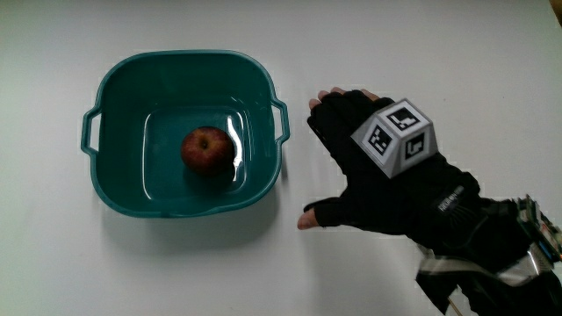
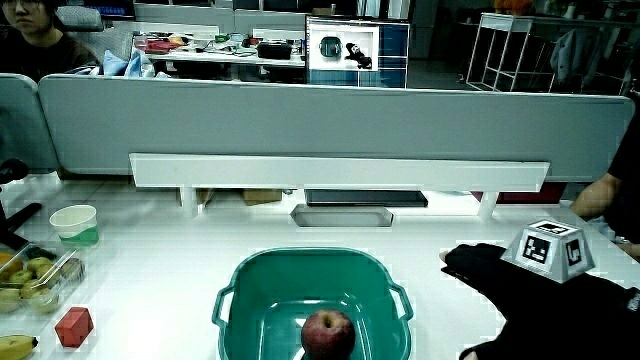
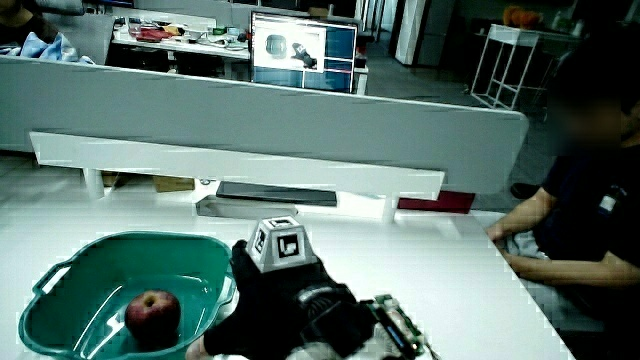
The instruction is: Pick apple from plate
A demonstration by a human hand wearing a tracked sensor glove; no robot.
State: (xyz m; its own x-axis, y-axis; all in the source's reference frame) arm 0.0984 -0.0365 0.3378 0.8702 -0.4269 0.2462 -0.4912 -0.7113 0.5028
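Apple is sitting in the middle of a teal tub on the white table. We are calling it a tub because it has tall walls and two small handles, so it is more a bowl than a plate. In the main view, the hand is lying at about three o'clock from the tub, just beside its rim and not touching it. Nothing is standing between the hand and the tub, but the tub's wall is rising up around the apple.

We are seeing the fingers stretched out and a little apart, with the thumb sticking out to the side nearer the person. The hand is holding nothing. A small patterned cube is sitting on its back.

In a side view, other things are lying well apart from the tub, near the table's edge: a paper cup, a little red block and a clear box of fruit. A low grey partition is standing at twelve o'clock from the tub.
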